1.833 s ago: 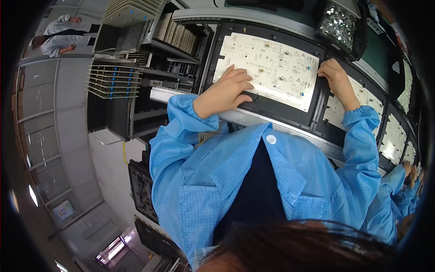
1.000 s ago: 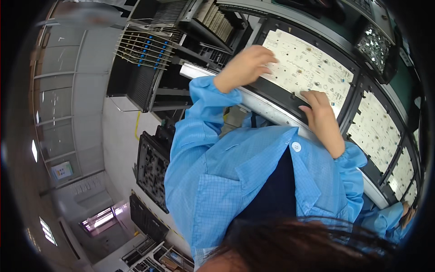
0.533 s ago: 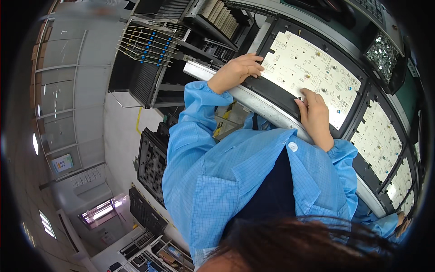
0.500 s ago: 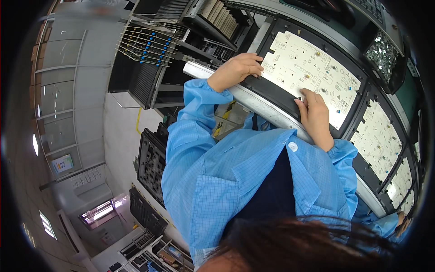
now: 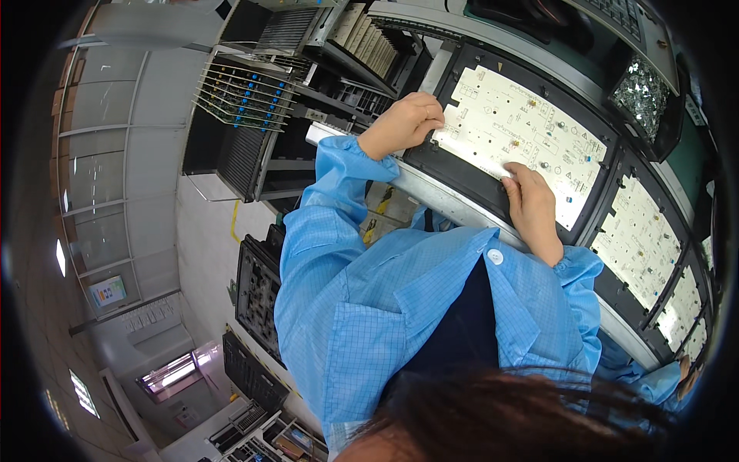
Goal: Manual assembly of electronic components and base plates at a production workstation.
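Observation:
A white circuit board (image 5: 500,115), with small parts and printed symbols on it, lies in a black carrier frame (image 5: 469,171). My left hand (image 5: 402,125) is at the board's left end, its fingers curled and pinched at the near left corner. Along the near long edge, my right hand (image 5: 533,206) has its thumb and bent fingertips closed on the board's rim. Both thumbs are partly hidden, so how far they reach beneath the board cannot be seen.
More carriers with white boards (image 5: 637,240) follow to the right along the metal rail (image 5: 454,202). A black bin of small shiny parts (image 5: 640,96) stands beyond. Racks holding upright boards (image 5: 245,92) are at the left. Another person's hand (image 5: 685,376) shows at the lower right.
My left fingers have drawn together at the board's near left corner. My right thumb and fingertips have come closer together at the near edge. Glare on the board's left part has grown brighter.

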A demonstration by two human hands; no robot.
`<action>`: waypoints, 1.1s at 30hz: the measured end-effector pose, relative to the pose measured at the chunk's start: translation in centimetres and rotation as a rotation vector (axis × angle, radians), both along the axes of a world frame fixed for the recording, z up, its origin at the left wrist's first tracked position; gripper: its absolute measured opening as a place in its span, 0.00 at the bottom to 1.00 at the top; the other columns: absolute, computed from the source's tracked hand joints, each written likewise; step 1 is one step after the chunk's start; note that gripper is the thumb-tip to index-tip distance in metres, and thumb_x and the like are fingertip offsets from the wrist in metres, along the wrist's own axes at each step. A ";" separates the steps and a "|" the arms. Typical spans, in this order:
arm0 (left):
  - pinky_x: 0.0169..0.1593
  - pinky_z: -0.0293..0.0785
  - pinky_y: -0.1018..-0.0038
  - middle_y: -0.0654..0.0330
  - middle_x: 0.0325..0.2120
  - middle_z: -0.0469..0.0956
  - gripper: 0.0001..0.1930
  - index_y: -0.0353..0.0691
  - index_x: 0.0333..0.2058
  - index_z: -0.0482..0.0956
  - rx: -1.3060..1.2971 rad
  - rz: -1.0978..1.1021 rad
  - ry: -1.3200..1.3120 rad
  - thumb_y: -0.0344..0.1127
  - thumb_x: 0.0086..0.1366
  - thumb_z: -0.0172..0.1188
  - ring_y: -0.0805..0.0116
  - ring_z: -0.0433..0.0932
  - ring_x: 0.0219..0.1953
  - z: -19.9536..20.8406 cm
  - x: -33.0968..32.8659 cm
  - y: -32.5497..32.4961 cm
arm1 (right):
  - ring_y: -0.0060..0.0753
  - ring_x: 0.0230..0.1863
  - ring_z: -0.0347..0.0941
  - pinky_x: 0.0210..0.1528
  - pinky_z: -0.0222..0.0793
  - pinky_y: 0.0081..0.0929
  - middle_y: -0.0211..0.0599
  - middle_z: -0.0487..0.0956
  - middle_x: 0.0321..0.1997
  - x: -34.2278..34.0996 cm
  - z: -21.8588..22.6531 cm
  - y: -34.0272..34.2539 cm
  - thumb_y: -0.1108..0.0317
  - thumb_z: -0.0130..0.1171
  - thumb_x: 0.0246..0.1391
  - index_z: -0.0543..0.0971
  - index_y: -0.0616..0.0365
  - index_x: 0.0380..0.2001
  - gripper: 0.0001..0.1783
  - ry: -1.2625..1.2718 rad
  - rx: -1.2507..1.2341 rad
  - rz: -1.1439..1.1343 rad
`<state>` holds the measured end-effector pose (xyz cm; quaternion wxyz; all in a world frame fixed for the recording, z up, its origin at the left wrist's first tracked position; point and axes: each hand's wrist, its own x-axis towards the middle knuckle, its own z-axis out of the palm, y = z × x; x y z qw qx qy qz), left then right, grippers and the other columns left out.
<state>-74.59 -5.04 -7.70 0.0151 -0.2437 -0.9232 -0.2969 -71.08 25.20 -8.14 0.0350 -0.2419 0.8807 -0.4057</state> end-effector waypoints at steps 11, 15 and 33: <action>0.48 0.73 0.67 0.61 0.34 0.80 0.06 0.40 0.35 0.82 0.049 0.062 0.223 0.30 0.58 0.62 0.60 0.76 0.41 -2.3 -8.4 0.3 | 0.49 0.34 0.75 0.36 0.70 0.38 0.46 0.78 0.30 0.3 -0.3 0.0 0.68 0.56 0.59 0.77 0.58 0.42 0.10 0.024 -0.002 -0.032; 0.46 0.73 0.66 0.62 0.33 0.80 0.05 0.42 0.34 0.83 -0.019 0.063 0.206 0.33 0.59 0.62 0.59 0.75 0.40 -2.0 -9.0 1.0 | 0.49 0.33 0.75 0.36 0.70 0.38 0.46 0.78 0.29 0.3 -0.6 0.1 0.68 0.56 0.59 0.77 0.58 0.42 0.09 0.028 -0.009 -0.043; 0.46 0.73 0.68 0.56 0.39 0.77 0.06 0.35 0.36 0.77 0.066 -0.158 0.134 0.27 0.59 0.60 0.55 0.76 0.42 -2.7 -13.9 2.2 | 0.52 0.35 0.76 0.38 0.71 0.39 0.50 0.79 0.30 -1.1 1.6 1.6 0.66 0.53 0.61 0.77 0.60 0.42 0.11 -0.185 -0.039 0.145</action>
